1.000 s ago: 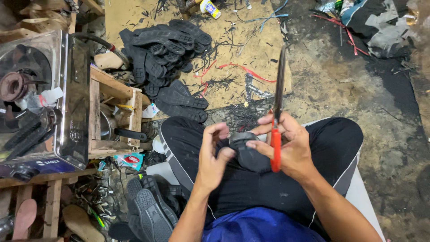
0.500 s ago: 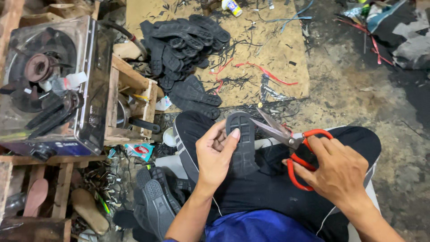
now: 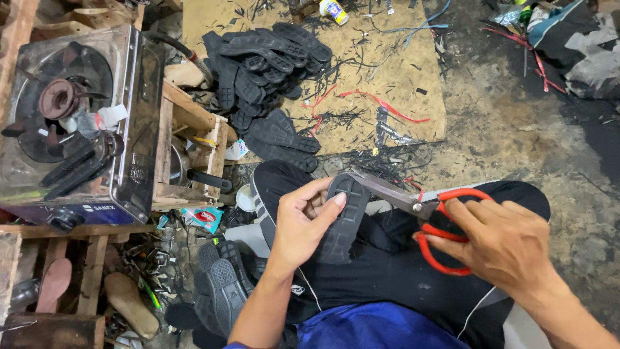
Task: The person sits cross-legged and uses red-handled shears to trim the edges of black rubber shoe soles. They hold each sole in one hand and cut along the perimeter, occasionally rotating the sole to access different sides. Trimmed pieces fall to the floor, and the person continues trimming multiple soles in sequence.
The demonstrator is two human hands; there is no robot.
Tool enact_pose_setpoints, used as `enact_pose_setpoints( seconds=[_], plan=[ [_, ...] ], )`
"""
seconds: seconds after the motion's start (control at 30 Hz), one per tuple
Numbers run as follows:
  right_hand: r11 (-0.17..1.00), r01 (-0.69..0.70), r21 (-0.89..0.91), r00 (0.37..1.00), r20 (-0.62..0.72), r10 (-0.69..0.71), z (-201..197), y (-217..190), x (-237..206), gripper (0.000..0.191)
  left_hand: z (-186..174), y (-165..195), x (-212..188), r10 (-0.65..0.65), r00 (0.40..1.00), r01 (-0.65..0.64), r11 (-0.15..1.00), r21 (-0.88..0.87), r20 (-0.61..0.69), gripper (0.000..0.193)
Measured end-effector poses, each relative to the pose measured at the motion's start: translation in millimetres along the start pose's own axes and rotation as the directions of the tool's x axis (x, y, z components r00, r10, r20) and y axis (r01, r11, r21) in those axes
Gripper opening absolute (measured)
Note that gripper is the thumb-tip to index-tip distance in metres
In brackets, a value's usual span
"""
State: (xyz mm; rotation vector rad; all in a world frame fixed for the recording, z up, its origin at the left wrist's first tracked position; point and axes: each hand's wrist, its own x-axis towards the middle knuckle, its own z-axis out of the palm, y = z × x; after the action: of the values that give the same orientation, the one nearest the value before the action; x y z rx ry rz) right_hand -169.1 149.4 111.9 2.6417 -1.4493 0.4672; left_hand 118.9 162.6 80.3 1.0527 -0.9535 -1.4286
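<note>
Moved since earlier: scissors swung down from upright beside the sole to lying level, blades now at the sole's toe edge; left hand shifted from bunched over the sole to gripping it flat.
Floor [image 3: 516, 142]: dirt and cardboard, beyond both hands, strewn with black trimmings and red strips.
Gas stove [image 3: 77, 123]: far left of the left hand, on a wooden frame, black strips lying on its burner.
Pile of soles [image 3: 271, 58]: black, stacked well ahead of the left hand.
Lap [image 3: 387, 271]: black trousers, under both hands.
Left hand [image 3: 303, 223]: closed around the sole, thumb across its top, fingers curled behind.
Right hand [image 3: 507, 242]: closed through the red handles, fingers in the loops.
Black rubber sole [image 3: 342, 220]: tread up, held over the lap, toe end pointing away.
Scissors [image 3: 413, 207]: red-handled, steel blades slightly parted, tips touching the sole's upper right edge.
</note>
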Motion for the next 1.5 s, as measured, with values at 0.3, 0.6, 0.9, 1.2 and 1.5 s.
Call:
enact_pose_setpoints(
  seconds=[0.3, 0.6, 0.9, 1.2, 1.5],
  plan=[
    [0.996, 0.022, -0.089, 0.998, 0.056, -0.017, -9, 1, -1, 0.057, -8, 11, -3, -0.070, 0.995, 0.062, 0.991, 0.116, 0.064, 0.030],
    [0.998, 0.039, -0.038, 0.994, 0.103, -0.035, -18, 8, -5, 0.057, -8, 17, -7, -0.115, 0.984, 0.095, 0.985, 0.146, 0.135, 0.029],
    [0.994, 0.062, -0.092, 0.996, 0.077, -0.055, -25, 2, -10, 0.058, -4, 23, -11, -0.107, 0.983, 0.080, 0.981, 0.176, 0.152, 0.029],
    [0.986, 0.109, -0.129, 0.993, 0.051, -0.104, -32, 5, -12, 0.058, -9, 32, -17, -0.184, 0.960, 0.140, 0.968, 0.206, 0.213, 0.029],
    [0.990, 0.111, -0.091, 0.991, 0.089, -0.103, -33, 4, -17, 0.059, -9, 33, -18, -0.164, 0.963, 0.104, 0.959, 0.264, 0.215, 0.029]
  ],
)
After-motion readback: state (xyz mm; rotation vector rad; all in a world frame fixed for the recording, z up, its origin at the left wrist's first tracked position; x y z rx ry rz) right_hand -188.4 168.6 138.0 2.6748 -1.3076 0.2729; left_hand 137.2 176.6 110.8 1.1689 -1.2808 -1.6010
